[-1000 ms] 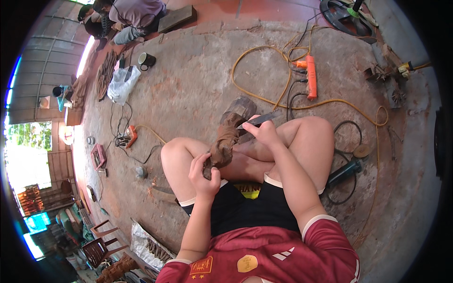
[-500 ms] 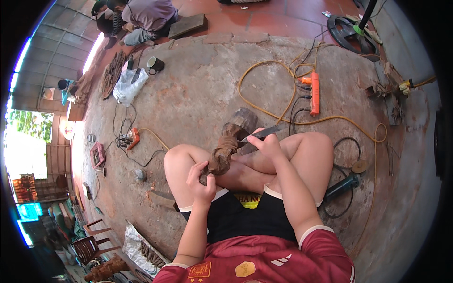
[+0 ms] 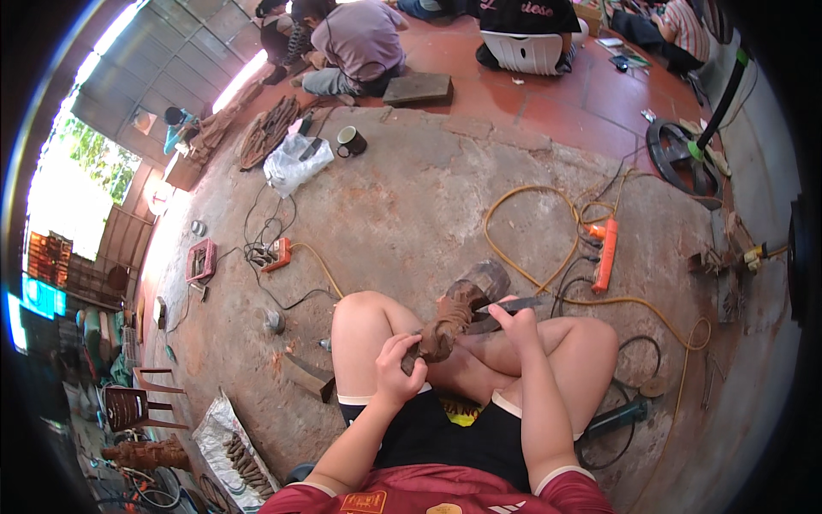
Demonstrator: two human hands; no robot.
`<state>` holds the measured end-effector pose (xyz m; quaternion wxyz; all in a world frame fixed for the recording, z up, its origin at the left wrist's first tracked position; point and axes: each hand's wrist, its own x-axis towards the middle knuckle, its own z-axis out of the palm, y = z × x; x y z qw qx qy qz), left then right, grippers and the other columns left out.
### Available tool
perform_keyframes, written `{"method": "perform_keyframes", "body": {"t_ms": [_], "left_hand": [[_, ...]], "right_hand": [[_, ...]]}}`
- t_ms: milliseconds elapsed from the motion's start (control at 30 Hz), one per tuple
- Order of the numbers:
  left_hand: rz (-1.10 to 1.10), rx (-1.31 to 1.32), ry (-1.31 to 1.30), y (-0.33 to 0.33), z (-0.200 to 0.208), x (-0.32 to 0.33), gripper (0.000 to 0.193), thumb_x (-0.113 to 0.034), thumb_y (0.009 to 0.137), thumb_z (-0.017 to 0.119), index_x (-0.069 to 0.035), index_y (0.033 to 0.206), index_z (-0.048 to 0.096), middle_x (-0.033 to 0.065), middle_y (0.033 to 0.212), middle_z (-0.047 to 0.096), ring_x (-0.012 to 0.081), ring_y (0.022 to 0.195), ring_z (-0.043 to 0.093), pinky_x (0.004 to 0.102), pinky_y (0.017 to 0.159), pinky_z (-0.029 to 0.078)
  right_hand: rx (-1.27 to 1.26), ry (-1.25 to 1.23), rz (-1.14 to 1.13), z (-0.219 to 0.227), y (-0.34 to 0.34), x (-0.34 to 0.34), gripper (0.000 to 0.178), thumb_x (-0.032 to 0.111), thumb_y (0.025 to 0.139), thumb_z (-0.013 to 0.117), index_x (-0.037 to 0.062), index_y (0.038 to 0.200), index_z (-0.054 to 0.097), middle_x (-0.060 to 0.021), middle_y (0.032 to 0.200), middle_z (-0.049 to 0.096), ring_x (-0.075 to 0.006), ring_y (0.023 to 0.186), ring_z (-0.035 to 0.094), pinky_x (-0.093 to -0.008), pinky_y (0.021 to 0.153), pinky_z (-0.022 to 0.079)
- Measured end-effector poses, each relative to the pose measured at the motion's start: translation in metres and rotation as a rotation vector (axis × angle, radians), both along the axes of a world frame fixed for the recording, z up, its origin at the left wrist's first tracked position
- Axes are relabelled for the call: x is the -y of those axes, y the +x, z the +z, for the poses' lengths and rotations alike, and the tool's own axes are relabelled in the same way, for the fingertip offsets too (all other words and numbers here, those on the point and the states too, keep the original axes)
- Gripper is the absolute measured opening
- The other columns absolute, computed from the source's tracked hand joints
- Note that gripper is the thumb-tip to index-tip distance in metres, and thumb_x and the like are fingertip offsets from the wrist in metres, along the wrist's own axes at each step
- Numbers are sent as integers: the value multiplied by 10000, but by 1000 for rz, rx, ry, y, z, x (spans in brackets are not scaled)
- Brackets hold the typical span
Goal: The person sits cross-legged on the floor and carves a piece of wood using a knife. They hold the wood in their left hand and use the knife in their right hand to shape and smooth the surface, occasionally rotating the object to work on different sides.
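Note:
I sit cross-legged on a dusty concrete floor with a brown carved wooden figure [image 3: 449, 321] resting across my legs, its far end on a wooden block [image 3: 488, 278]. My left hand [image 3: 396, 370] grips the near end of the figure. Beside it, my right hand [image 3: 515, 324] is shut on a dark flat carving tool [image 3: 505, 305], whose tip lies against the upper part of the figure.
An orange power strip [image 3: 604, 254] with a yellow cable [image 3: 514, 214] lies to the right, another orange socket block [image 3: 276, 254] to the left. A mug [image 3: 349, 141], a plastic bag [image 3: 291, 163] and seated people [image 3: 355, 43] are farther off. A black power tool [image 3: 618, 418] sits by my right knee.
The view has tilted up, showing more of the far floor and the seated people. Both hands stay on the figure and tool, shifting only slightly.

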<state>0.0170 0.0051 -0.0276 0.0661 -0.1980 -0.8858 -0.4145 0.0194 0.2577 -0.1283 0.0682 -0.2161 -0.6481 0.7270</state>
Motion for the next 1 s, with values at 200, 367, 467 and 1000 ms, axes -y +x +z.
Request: {"method": "perform_keyframes", "body": {"t_ms": [200,367,467,1000], "left_hand": [[-48,-14,3,3,-3,3,370,-81,694,655,-4,1055,681,205,1044,646,370,990,638,414,888,531],[-103,-63,-6,8,-7,4,386,-75,673,653,-5,1050,689,198,1036,650,370,990,645,419,900,532],[-155,-94,-12,9,-4,5,395,-69,661,657,-4,1049,688,195,1039,645,379,1003,635,434,919,523],[-170,-75,-20,0,2,4,372,-84,676,654,1,1037,688,195,1046,651,370,1004,640,422,910,526]], "right_hand": [[-16,2,-6,-10,-2,0,110,100,829,755,48,803,662,44,683,559,-61,612,460,-250,554,374],[-7,-130,-41,-12,-1,-2,149,117,819,770,39,770,652,26,678,588,-75,600,509,-263,551,420],[9,-269,-59,-7,-2,-1,144,107,826,765,57,772,641,39,663,561,-53,551,464,-238,498,372],[9,-306,-90,1,-1,-4,165,82,849,735,87,791,581,43,629,515,-35,499,424,-206,448,304]]}}
